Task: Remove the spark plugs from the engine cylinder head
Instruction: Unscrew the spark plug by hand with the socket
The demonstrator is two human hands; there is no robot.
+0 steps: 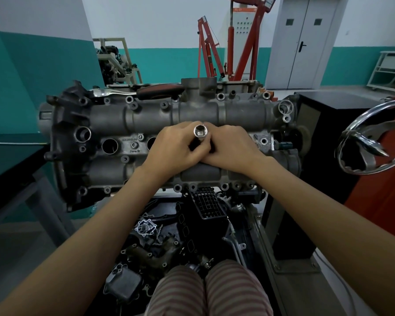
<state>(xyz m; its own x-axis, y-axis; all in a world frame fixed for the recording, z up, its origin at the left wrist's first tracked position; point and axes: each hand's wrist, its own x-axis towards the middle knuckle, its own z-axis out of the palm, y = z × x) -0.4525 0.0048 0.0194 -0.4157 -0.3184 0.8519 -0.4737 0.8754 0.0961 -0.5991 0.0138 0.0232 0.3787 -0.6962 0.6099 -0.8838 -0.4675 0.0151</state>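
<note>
Item: socket [199, 132], chrome steel, standing upright in a plug hole at the centre of the cylinder head [132, 115], open square end facing up at me. Handling, by my judgement: rigid, light, polished and likely slick; best taken around its barrel just below the rim, turned with the fingers. The spark plug itself is hidden down in the well; I expect a brittle ceramic body, so a straight lift without side load. My left hand [176, 148] curls round the socket from 8 o'clock; my right hand [232, 148] closes in from 4 o'clock, fingers bent against the same barrel, though whether it truly grips I cannot tell. Appearance of the head: grey cast metal, dull and grimy, two open round holes [110, 146] at 9 o'clock of my hands. Ratchet [146, 91], red-and-black handle, lies at 11 o'clock along the far edge, untouched.
</note>
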